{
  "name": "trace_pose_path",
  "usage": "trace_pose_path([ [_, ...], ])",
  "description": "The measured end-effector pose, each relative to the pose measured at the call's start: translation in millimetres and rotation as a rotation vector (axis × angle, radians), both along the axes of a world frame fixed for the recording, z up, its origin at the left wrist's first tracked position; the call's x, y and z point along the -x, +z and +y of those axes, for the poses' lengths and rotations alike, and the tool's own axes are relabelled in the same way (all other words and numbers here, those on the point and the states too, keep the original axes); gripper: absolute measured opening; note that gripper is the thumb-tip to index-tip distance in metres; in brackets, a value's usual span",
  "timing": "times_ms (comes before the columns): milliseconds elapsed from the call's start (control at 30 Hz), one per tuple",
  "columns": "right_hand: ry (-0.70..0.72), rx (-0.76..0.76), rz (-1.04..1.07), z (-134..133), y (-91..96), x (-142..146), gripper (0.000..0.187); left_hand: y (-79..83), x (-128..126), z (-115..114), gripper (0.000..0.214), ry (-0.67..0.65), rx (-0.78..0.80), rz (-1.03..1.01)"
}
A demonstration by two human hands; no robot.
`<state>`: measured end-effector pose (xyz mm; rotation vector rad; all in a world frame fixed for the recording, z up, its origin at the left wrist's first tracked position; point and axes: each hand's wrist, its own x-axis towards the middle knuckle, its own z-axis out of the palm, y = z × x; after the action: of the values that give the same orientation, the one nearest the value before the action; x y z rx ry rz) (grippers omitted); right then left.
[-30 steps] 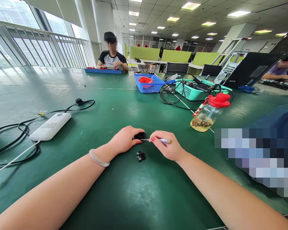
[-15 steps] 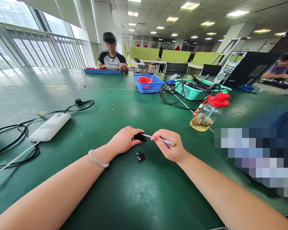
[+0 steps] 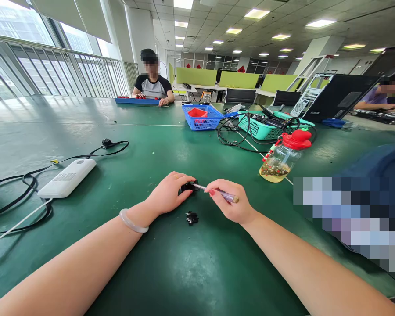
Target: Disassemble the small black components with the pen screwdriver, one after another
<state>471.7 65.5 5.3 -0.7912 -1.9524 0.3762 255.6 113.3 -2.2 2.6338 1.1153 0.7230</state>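
Observation:
My left hand (image 3: 171,192) is closed on a small black part (image 3: 187,186), gripping it between thumb and fingers on the green table. Its far side is partly covered by those fingers. In my right hand (image 3: 233,199) is a slim screwdriver (image 3: 226,195) with a thin metal shaft and a pale purple handle ending in a gold cap. The screwdriver lies nearly level, and its tip reaches the black part; the exact contact spot is too small to make out. Nearer to me, just below my hands, lies a little cluster of black pieces (image 3: 191,217) with shiny bits.
On the left, a white power bank (image 3: 67,178) lies among black cables. A glass bottle (image 3: 276,162) with a red lid stands to the right. Behind are a blue basket (image 3: 202,120) and a teal basket (image 3: 261,127) of cables. A person (image 3: 153,83) sits across the table (image 3: 145,272).
The black part has been tipped up from a flatter pose in my left hand. My right hand with the screwdriver has shifted slightly left. The person opposite has moved their hands.

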Motion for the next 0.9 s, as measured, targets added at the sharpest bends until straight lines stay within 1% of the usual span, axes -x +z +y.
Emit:
trace_pose_path([
  [100, -0.083, -0.076, 0.142, -0.7, 1.4, -2.9, 0.018, 0.6, 0.3, 0.0, 0.036, 0.071, -0.056, -0.066],
  [167, -0.124, -0.078, 0.216, 0.7, 0.3, -4.3, 0.019, -1.2, 1.0, 1.2, 0.04, 0.153, -0.08, -0.059],
  [233, -0.136, -0.045, 0.244, 2.9, -1.5, -5.3, 0.02, -3.8, 2.2, 2.9, 0.042, 0.261, -0.08, 0.027],
  [333, -0.123, 0.013, 0.218, 6.0, -3.4, -5.6, 0.023, -5.5, 3.8, 4.3, 0.041, 0.399, -0.04, 0.224],
  [433, -0.119, 0.04, 0.194, 7.5, -3.8, -5.2, 0.026, -3.4, 3.3, 3.8, 0.039, 0.453, -0.029, 0.295],
  [500, -0.123, 0.04, 0.192, 8.2, -4.0, -5.3, 0.027, -2.1, 2.4, 3.3, 0.042, 0.432, -0.02, 0.246],
  [533, -0.125, 0.038, 0.193, 8.6, -4.1, -5.5, 0.027, -2.0, 2.2, 3.1, 0.043, 0.393, 0.002, 0.202],
  [633, -0.133, 0.041, 0.197, 10.5, -5.0, -7.1, 0.028, -3.6, 2.6, 0.6, 0.047, 0.181, 0.122, 0.1],
  [700, -0.132, 0.067, 0.194, 12.2, -5.8, -8.7, 0.03, -4.3, 1.9, -4.9, 0.051, 0.045, 0.17, 0.103],
  [733, -0.131, 0.084, 0.192, 13.1, -6.3, -9.6, 0.03, -4.1, 0.4, -9.3, 0.052, 0.003, 0.177, 0.116],
  [800, -0.136, 0.112, 0.196, 14.9, -7.1, -11.4, 0.032, -2.4, -5.5, -21.1, 0.053, -0.025, 0.176, 0.142],
  [900, -0.167, 0.131, 0.209, 17.9, -8.4, -14.1, 0.035, 2.9, -18.8, -42.0, 0.059, -0.023, 0.174, 0.172],
])
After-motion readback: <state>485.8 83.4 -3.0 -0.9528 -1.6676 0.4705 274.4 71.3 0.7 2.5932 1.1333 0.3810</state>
